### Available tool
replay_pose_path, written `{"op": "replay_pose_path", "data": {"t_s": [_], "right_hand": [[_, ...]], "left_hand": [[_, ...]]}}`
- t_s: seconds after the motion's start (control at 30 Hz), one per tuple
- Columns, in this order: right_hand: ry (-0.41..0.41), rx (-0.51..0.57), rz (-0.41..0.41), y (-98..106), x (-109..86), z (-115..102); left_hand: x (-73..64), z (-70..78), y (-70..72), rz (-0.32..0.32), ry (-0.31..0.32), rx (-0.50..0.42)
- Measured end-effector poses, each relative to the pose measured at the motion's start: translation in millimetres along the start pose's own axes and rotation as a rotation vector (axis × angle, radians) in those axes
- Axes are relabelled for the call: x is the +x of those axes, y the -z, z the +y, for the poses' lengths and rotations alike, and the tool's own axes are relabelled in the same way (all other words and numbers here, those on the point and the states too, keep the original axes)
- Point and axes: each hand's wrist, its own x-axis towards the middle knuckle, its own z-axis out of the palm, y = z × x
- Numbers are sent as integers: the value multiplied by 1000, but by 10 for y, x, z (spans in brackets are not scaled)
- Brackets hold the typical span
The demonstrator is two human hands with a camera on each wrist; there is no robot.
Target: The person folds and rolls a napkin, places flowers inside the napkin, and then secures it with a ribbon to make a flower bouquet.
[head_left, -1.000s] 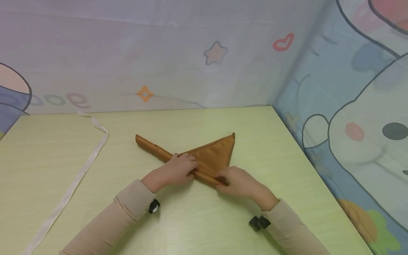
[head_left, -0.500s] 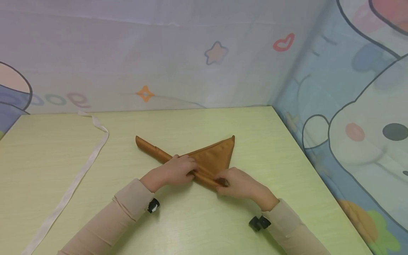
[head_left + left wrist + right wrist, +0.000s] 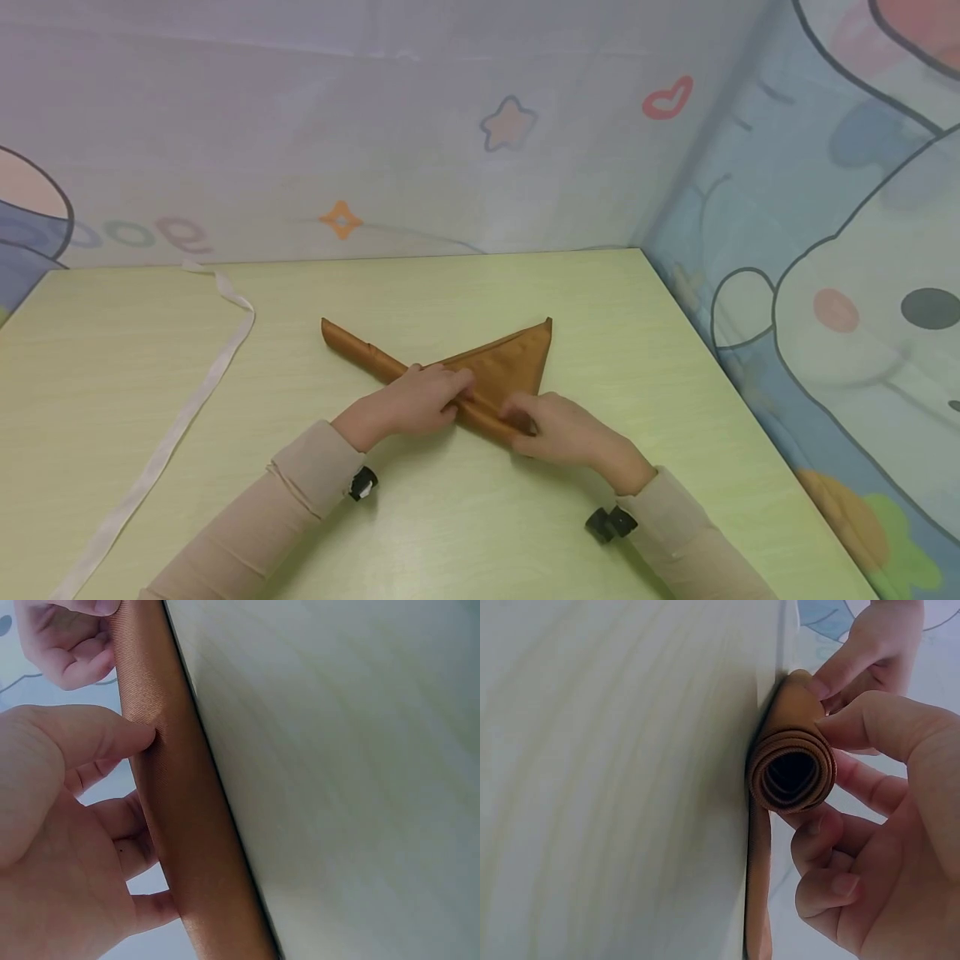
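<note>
Brown cloth (image 3: 495, 375): part-rolled, on the bench (image 3: 465, 533)
Roll (image 3: 366, 355): long axis diagonal, far left to near right
Flap (image 3: 522, 357): tip points far right
Left hand (image 3: 412, 402): pinches mid-roll
Right hand (image 3: 566, 429): pinches near end

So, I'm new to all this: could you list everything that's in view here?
Cloth: one, orange-brown, on the table near the middle; part rolled into a tube, part a flat pointed flap
Ribbon: one, white, lying along the left part of the table
Table: one, pale yellow-green, under the cloth and ribbon
Backdrop: pale and blue with cartoon prints, behind and to the right; one sheet or several, cannot tell
Black devices: one at each wrist, black
Sleeves: two, beige, on the forearms
Left hand: one, bare, gripping the roll
Right hand: one, bare, gripping the roll's near end
</note>
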Motion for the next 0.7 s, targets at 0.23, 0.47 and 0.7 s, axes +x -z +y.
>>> {"op": "replay_pose_path", "data": {"t_s": [0.23,0.47,0.7], "right_hand": [[0,-15,-1,-2,9,-5],[31,-138,38,1,3,-20],[27,-182,50,5,-12,-28]], "left_hand": [[-6,-6,-20,7,-14,25],[-24,-1,-20,50,-31,54],[-38,3,-33,124,-62,132]]}}
